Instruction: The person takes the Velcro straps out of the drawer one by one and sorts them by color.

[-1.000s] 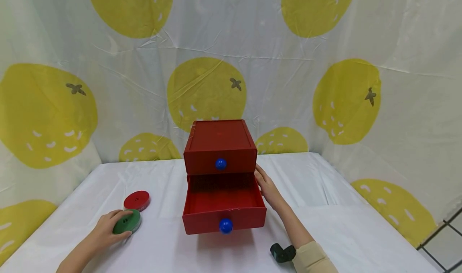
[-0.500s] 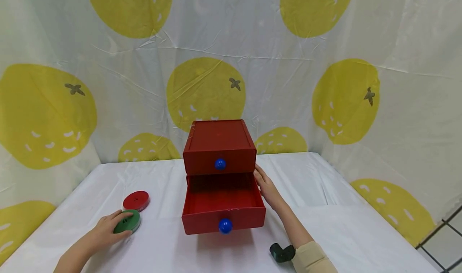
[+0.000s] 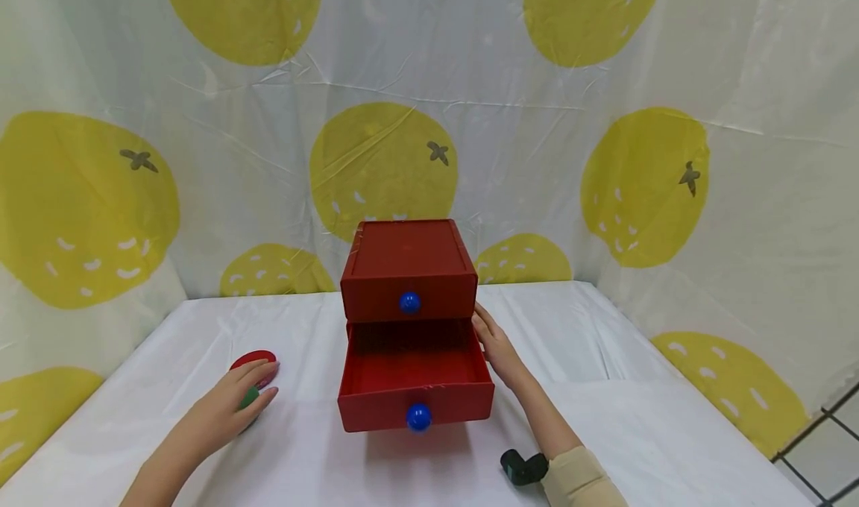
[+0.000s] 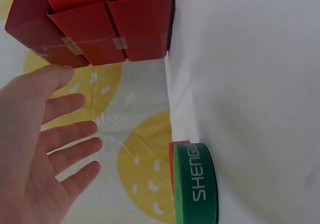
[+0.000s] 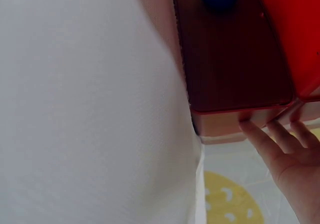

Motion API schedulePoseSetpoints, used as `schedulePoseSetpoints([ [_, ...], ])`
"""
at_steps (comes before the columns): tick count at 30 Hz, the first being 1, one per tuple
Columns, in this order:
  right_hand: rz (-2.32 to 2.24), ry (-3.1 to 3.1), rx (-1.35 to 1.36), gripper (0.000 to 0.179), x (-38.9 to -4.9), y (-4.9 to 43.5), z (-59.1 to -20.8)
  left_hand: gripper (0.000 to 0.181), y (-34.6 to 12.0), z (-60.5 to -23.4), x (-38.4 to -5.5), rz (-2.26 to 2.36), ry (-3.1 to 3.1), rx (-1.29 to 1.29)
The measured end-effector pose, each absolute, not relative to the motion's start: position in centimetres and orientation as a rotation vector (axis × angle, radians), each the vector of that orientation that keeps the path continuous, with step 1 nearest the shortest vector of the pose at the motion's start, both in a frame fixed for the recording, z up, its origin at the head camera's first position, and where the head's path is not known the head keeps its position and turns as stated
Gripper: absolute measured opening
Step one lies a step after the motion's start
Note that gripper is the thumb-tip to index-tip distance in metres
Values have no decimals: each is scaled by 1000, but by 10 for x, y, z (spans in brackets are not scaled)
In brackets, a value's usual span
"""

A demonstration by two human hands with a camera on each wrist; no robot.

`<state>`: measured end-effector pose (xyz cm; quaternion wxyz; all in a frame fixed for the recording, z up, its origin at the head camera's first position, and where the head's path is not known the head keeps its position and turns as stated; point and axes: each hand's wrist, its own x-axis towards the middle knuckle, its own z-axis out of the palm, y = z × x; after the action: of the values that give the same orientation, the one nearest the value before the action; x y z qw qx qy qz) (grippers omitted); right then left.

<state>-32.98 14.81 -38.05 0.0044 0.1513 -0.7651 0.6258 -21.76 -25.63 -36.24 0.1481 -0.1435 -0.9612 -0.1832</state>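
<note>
Your left hand (image 3: 216,420) holds nothing, thumb and fingers spread well apart, and it hovers near the green roll (image 4: 197,204) without touching it. That roll lies flat on the white table (image 3: 604,432), on your left, with pale lettering (image 4: 198,174) round its edge (in the head view your hand hides most of it). Just behind it lies the red roll (image 3: 252,356), also partly covered by your fingers; whether the two rolls touch, you can't tell from here. Your right hand (image 3: 499,350) grips nothing, its fingers slightly parted and the fingertips resting against the right side wall of the red chest (image 3: 406,250). The chest stands between your hands, its middle drawer (image 3: 372,412) pulled out towards you, with a blue knob (image 3: 418,417) on the front. The top drawer (image 3: 376,300) above it is closed, and so is the bottom drawer (image 5: 230,59) underneath. Beside your right sleeve (image 3: 582,479), a black bent piece (image 3: 523,467) lies on the table. Behind the table hangs a pale cloth (image 3: 510,156) printed with big yellow fruit (image 3: 382,168).
</note>
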Motion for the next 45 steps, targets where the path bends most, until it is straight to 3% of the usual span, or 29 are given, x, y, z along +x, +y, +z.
schedulePoseSetpoints([
  [10,1948,-2405,470,55,-330,147,-381,37,-229,-355,-212,-489,-2597,-469],
  [19,1959,-2401,469,55,-329,147,-382,47,-207,-353,-216,-407,-2496,-571],
  [23,1966,-2402,461,56,-329,147,-382,51,-199,-353,-217,-366,-2364,-688],
  [27,1963,-2400,459,55,-329,147,-383,43,-191,-352,-217,-331,-2211,-814],
  [33,1997,-2374,497,52,-329,147,-381,50,-180,-353,-215,-332,-2082,-942],
  [45,1995,-2358,506,53,-329,148,-380,38,-157,-352,-211,-312,-1869,-1185],
])
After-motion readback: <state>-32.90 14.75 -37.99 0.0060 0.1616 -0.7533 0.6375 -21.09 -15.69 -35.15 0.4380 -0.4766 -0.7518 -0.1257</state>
